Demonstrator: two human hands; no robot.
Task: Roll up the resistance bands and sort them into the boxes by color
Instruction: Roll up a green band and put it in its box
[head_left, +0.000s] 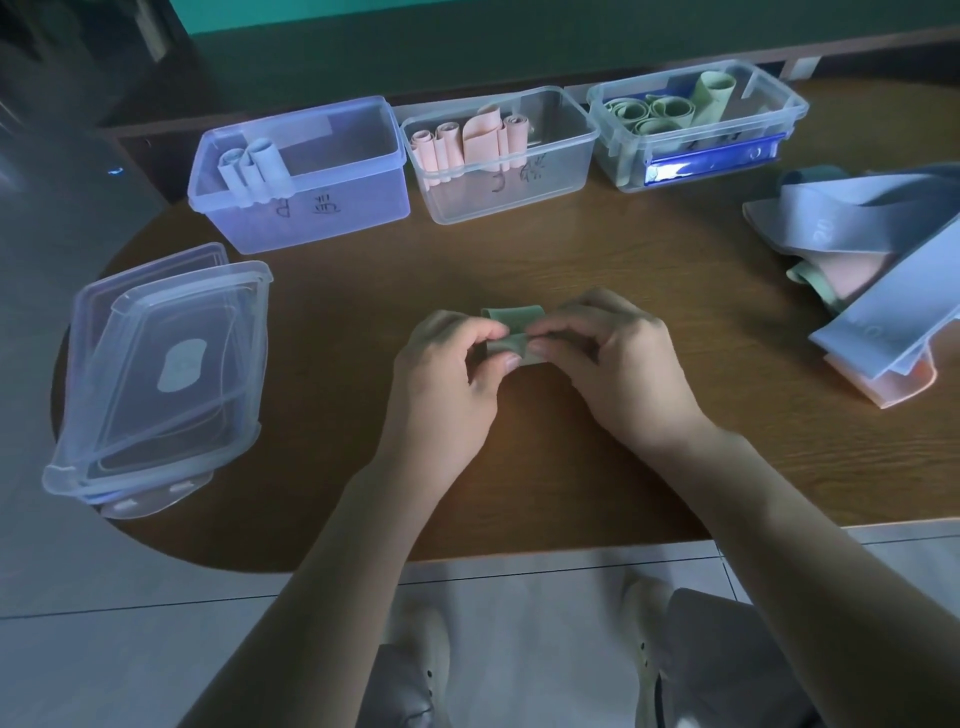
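A green resistance band (514, 318), partly rolled, sits between my hands over the middle of the table. My left hand (451, 364) pinches its left end with thumb and fingers. My right hand (613, 358) pinches the right end. Along the back stand three clear boxes: the left box (358, 208) holds blue rolls (252, 169), the middle box (561, 176) holds pink rolls (470, 140), the right box (779, 111) holds green rolls (654, 111).
A pile of unrolled blue, pink and green bands (878, 270) lies at the table's right edge. Stacked clear lids (161, 374) rest at the left edge. The wooden table (597, 249) is rounded at the left; my shoes show below its near edge.
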